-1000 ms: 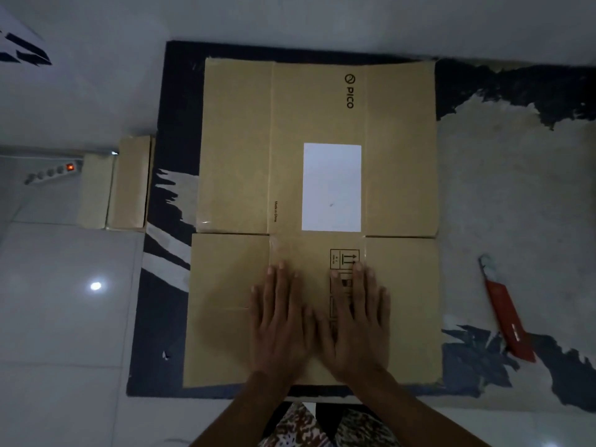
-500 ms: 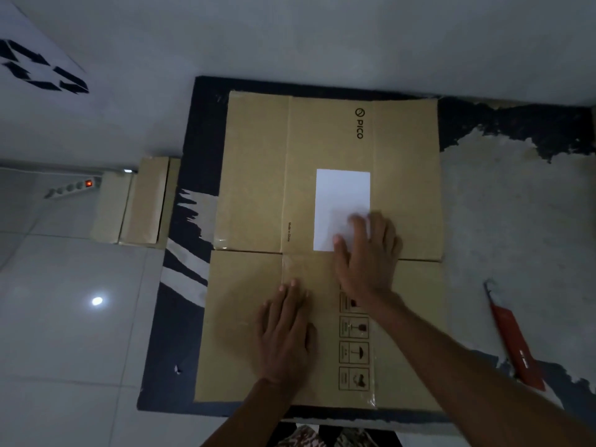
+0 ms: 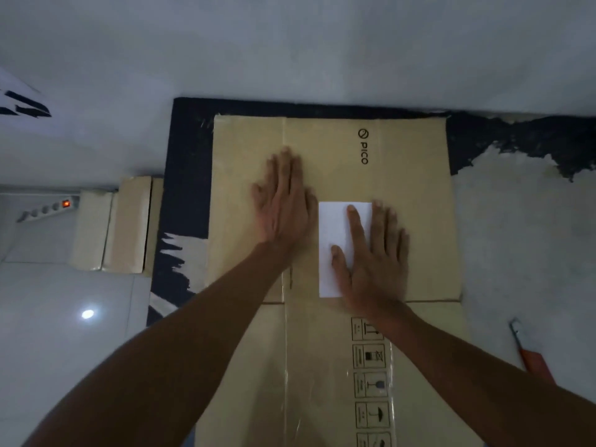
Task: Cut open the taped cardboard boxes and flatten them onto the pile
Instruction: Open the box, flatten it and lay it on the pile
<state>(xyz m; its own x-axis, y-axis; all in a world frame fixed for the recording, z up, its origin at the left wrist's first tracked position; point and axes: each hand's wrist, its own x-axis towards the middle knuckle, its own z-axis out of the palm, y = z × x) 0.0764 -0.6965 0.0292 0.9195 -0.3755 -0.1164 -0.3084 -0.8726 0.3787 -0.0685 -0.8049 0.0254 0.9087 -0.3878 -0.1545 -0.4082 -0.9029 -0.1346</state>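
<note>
Head view, PICO-printed flattened box (image 3: 416, 195), white label (image 3: 332, 227), handling pictograms (image 3: 371, 369)

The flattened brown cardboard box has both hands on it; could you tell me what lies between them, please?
In the head view, the left hand and right hand press the flattened brown cardboard box; between them lie bare cardboard and the white rectangular label's left part.
</note>
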